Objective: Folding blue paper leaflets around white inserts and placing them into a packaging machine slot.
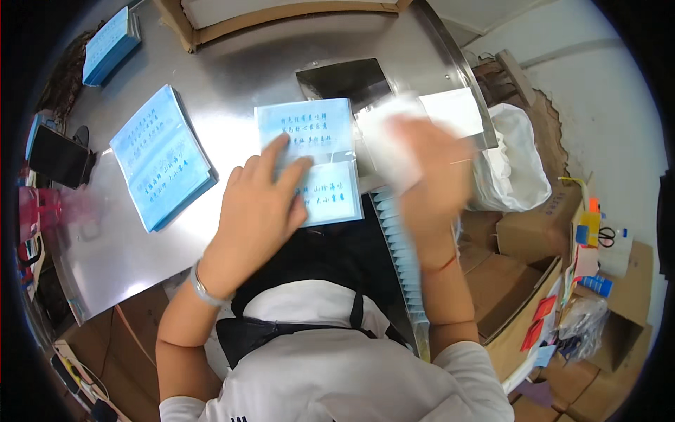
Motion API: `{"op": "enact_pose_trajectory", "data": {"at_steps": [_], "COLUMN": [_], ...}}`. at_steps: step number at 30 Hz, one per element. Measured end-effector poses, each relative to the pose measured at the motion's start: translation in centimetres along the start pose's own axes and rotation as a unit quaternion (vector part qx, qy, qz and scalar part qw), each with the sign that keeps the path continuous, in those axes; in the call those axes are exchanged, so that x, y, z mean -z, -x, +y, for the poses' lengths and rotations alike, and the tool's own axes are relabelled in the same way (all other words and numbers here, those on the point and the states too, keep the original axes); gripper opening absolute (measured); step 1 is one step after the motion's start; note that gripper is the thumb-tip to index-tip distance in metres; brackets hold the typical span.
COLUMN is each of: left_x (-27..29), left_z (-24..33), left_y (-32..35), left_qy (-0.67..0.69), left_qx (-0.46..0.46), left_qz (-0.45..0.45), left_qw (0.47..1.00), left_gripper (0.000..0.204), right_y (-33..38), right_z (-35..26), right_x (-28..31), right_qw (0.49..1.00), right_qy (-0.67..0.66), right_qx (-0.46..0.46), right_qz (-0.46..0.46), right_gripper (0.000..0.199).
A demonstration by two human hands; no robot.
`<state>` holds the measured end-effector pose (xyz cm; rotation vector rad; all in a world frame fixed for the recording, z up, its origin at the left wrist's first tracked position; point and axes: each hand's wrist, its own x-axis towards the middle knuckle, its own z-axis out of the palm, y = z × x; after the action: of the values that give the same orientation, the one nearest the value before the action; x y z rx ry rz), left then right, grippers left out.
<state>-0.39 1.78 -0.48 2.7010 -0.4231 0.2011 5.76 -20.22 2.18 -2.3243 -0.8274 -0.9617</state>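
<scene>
A light-blue printed plastic sleeve point(329, 190) lies in front of me at the table's near edge, with a seam or fold across its middle. My left hand point(249, 204) rests on its left side, index and middle fingers stretched out over the print, gripping nothing. To the right, my right hand point(439, 172) is smeared by motion and holds a white paper-like sheet point(394, 144), also blurred, beside the sleeve's right edge. What the sheet is exactly cannot be made out. Another white sheet point(453, 112) lies just beyond that hand.
A stack of blue sleeves point(162, 158) lies left on the metal table point(232, 77); another stack point(111, 46) is at far left. A dark flat plate point(344, 79) sits behind the sleeve. Right are a white-lined bin point(517, 165) and cardboard boxes point(534, 235). Pleated blue material point(399, 246) hangs below.
</scene>
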Motion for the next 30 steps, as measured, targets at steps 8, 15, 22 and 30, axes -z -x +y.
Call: {"op": "enact_pose_trajectory", "data": {"at_steps": [8, 15, 22, 30], "left_x": [0.0, 2.1, 4.3, 5.2], "left_z": [1.1, -0.6, -6.5, -8.8], "left_y": [-2.2, 2.0, 4.6, 5.2], "left_qy": [0.139, 0.136, 0.168, -0.194], "left_qx": [-0.056, 0.118, 0.176, 0.242], "left_qz": [0.041, -0.033, 0.126, 0.122], "left_qw": [0.988, 0.983, 0.962, 0.943], "left_gripper": [0.069, 0.050, 0.057, 0.022], "right_y": [1.0, -1.5, 0.1, -0.2], "right_z": [-1.3, 0.5, 3.5, 4.3], "right_x": [-7.0, -4.7, -1.1, 0.7], "right_qw": [0.960, 0.991, 0.981, 0.983], "right_qy": [-0.003, 0.068, 0.149, 0.082], "right_qx": [0.008, -0.079, -0.124, -0.141], "right_qz": [-0.281, -0.089, -0.027, -0.080], "right_gripper": [0.016, 0.012, 0.023, 0.021]}}
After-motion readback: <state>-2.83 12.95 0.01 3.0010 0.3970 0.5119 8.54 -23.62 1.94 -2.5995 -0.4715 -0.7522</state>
